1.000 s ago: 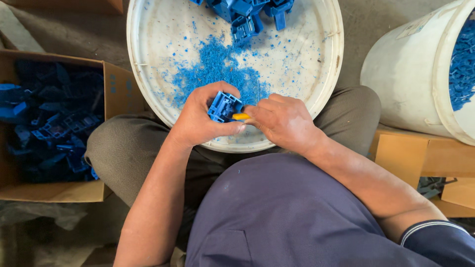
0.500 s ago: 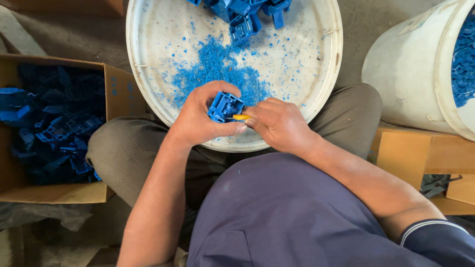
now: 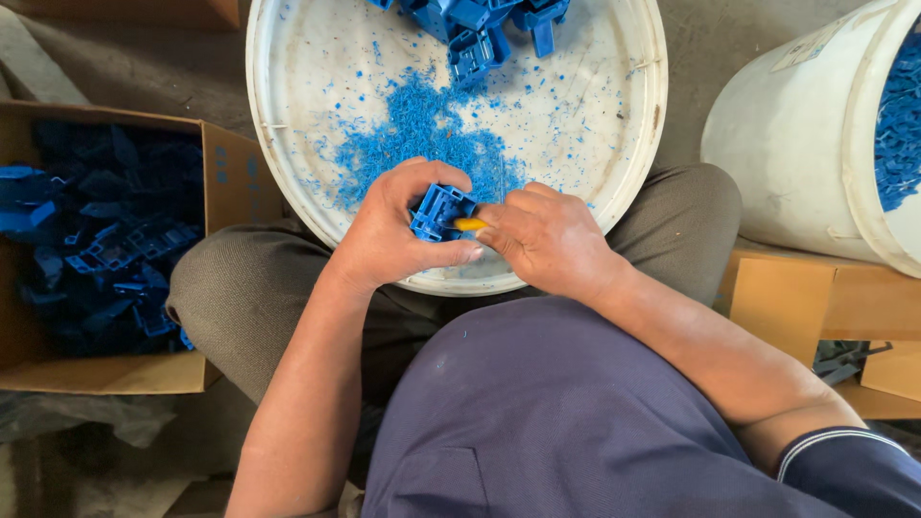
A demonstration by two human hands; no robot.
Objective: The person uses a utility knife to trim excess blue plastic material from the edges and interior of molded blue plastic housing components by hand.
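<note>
Clamping the blue plastic part in your left hand near the middle of the frame, you keep it over the near rim of the white round tray. Your right hand is closed on a small yellow-handled tool that touches the part (its tip is hidden). Blue shavings dust the tray, more blue parts lie at top centre, and a cardboard box of parts sits at left.

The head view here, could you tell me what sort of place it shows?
Probably a small workshop where moulded plastic parts are trimmed by hand. The left hand holds a blue plastic part over a white tub strewn with blue shavings, beside a cardboard box of similar parts.
</note>
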